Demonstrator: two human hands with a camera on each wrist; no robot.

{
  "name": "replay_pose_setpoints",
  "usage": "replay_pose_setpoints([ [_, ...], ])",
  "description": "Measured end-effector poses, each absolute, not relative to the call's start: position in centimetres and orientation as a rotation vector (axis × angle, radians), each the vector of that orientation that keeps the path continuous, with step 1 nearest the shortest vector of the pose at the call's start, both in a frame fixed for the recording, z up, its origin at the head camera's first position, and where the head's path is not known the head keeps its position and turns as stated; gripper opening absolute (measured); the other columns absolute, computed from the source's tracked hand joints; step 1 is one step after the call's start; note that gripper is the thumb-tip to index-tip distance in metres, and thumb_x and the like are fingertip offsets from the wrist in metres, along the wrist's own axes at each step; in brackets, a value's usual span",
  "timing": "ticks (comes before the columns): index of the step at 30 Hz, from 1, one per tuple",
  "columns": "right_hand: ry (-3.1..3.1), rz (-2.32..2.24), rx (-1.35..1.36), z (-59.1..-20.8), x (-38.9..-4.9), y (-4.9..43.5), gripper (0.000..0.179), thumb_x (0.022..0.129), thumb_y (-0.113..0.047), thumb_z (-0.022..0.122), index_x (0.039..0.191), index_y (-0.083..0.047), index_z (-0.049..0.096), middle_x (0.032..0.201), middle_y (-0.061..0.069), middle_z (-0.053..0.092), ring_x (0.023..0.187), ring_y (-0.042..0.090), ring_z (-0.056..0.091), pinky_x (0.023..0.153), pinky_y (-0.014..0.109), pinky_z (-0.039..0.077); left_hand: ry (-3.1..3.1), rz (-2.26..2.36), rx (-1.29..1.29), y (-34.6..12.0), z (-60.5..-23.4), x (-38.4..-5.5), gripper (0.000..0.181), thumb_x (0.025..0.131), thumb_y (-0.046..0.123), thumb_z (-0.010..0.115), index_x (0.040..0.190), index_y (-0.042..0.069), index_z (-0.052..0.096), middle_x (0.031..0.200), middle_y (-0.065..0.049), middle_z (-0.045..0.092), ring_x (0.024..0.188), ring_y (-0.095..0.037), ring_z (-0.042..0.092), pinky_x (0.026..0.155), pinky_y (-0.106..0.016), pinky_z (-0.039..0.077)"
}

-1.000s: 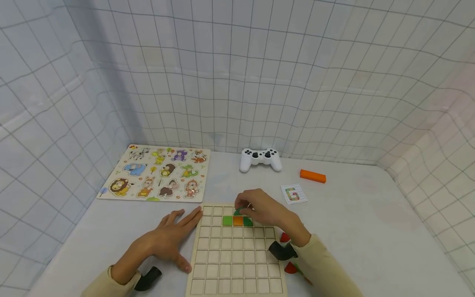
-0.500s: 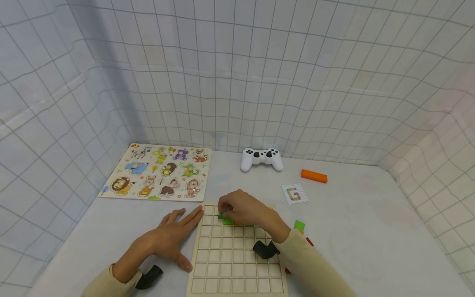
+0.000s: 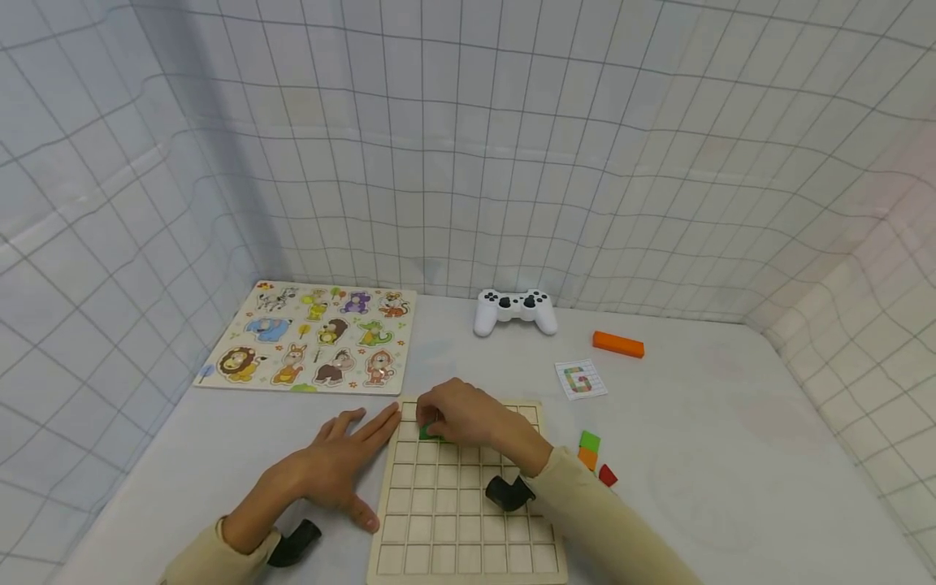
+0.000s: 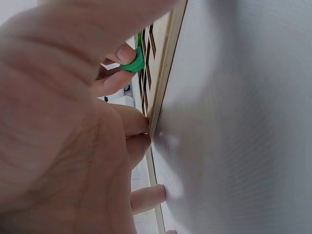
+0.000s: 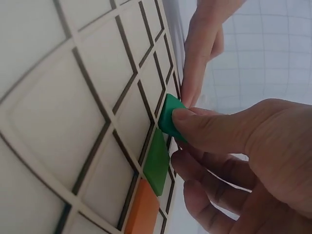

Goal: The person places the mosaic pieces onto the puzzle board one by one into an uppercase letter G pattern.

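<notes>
My right hand pinches a dark green tile between thumb and fingers, low over the far left part of a pale wooden grid board. In the right wrist view a lighter green tile lies in a cell beside it, followed by an orange tile. The head view hides both behind the right hand. My left hand lies with fingers spread along the board's left side, fingertips and thumb at its edge. The held tile's curved side shows in the left wrist view.
Right of the board lie loose tiles: light green, orange and red. Behind them are a card with a letter G pattern and an orange bar. A white game controller and an animal puzzle board stand farther back.
My right hand has moved left across the board with the dark green tile, then slightly toward me. Loose tiles right of the board have come into view. The left hand stays put.
</notes>
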State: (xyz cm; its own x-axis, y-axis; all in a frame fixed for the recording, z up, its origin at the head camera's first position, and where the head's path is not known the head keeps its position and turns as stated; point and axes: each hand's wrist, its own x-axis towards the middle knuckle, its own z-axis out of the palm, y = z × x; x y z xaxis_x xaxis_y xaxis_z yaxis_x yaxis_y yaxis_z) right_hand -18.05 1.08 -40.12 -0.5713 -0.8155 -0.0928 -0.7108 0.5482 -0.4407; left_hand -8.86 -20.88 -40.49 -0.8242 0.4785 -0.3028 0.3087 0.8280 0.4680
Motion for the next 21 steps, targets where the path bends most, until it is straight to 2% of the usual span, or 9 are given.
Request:
replay_pose_setpoints([
  [7,2.56,-0.429,-1.15,-40.26,-17.9,0.79,0.003,0.091,-0.02,0.076,0.091,-0.018,0.073,0.089,-0.008,0.067,0.082,0.003,0.058,0.07,0.019,0.049,2.607,0.578,0.617,-21.06,-40.77,-8.96,0.137,0.056,0.059,0.09,0.161,0.008,0.018,0.169,-0.01,0.011,0.145,-0.053,0.014,0.11,-0.074,0.015],
  [21,2.594,-0.415,-1.154,-39.82,-17.22,1.08,0.008,0.089,-0.017,0.078,0.097,-0.017,0.076,0.089,-0.007,0.071,0.08,0.003,0.06,0.07,0.019,0.05,2.608,0.559,0.601,-20.92,-40.82,-8.84,0.138,0.056,0.059,0.091,0.161,0.009,0.017,0.169,-0.008,0.011,0.146,-0.051,0.014,0.112,-0.073,0.015],
])
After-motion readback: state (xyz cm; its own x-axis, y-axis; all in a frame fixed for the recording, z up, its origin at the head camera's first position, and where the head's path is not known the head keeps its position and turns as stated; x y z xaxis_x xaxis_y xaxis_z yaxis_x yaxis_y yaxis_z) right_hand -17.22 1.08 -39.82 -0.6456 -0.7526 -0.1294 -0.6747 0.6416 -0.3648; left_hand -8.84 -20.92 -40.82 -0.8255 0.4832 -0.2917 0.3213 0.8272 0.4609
